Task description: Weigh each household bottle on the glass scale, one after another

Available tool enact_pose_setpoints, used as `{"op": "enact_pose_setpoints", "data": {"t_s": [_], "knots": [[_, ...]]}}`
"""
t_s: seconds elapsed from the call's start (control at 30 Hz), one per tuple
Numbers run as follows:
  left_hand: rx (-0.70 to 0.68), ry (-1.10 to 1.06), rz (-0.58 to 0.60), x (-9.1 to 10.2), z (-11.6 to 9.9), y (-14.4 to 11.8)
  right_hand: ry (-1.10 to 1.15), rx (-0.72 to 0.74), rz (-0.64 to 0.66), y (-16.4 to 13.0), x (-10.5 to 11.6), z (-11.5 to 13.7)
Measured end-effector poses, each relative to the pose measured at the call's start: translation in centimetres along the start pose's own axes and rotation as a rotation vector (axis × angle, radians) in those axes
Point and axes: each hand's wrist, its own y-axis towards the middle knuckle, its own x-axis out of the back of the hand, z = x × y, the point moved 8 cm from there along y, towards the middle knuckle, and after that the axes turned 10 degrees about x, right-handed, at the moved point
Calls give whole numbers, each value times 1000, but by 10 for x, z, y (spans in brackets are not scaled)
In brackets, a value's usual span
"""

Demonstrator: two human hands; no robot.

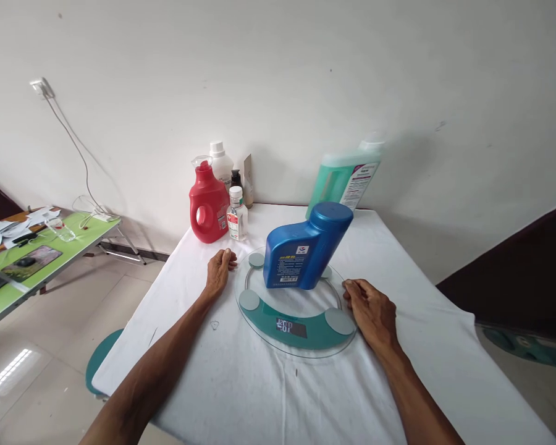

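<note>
A round glass bathroom scale (pixel 278 347) lies on the white-covered table, with a green band and a lit display whose digits appear upside down. A blue plastic bottle (pixel 290 250) with a wide cap stands on the scale, its neck leaning right. My left hand (pixel 220 270) rests by the scale's left rim with its fingers curled; I see nothing in them. At the right rim is my right hand (pixel 370 309), its thumb and forefinger closed at the glass edge. The underside of that grip is hidden.
Behind my left hand stand a red jug (pixel 208 207), a small clear bottle (pixel 236 216), a white bottle (pixel 221 164), a dark bottle and a tube. A large bottle of green liquid (pixel 336 176) is by the wall. A green desk (pixel 88 227) is at left.
</note>
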Motion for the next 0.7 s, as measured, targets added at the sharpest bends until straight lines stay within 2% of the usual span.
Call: {"op": "enact_pose_setpoints", "data": {"t_s": [0.7], "knots": [[-23, 74, 34, -2, -5, -2, 36, -7, -5, -1, 1, 3]]}}
